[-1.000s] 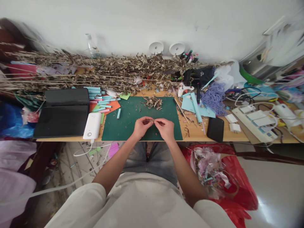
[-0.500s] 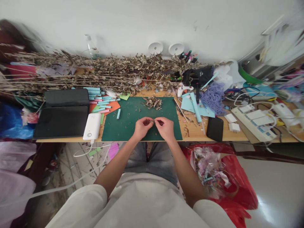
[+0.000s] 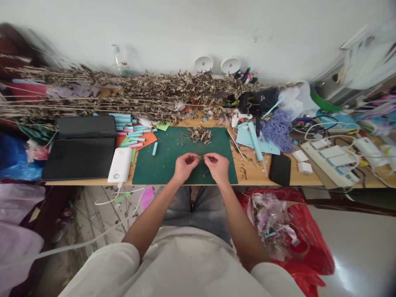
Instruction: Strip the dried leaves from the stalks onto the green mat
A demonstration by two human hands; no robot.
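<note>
Brown, dry leaf material (image 3: 201, 158) sits above the front half of the green mat (image 3: 157, 169), pinched between the fingertips of the left hand (image 3: 185, 168) and the right hand (image 3: 218, 167); its exact shape is too small to tell. It looks feather-light, stiff and brittle, likelier to crumble than slip, so a soft pinch at either end seems safest. Crumpled leaves (image 3: 199, 135) are heaped on the mat's far part, and a blue roll (image 3: 154, 149) lies near its left edge. Sideways room is best over the mat's left half, among scattered crumbs. The mat's front edge runs close along that of the surface (image 3: 247, 177), a dark slim tool (image 3: 232, 141) lies beside its right edge, and dried stalks (image 3: 148, 108) spread beyond its far edge.
</note>
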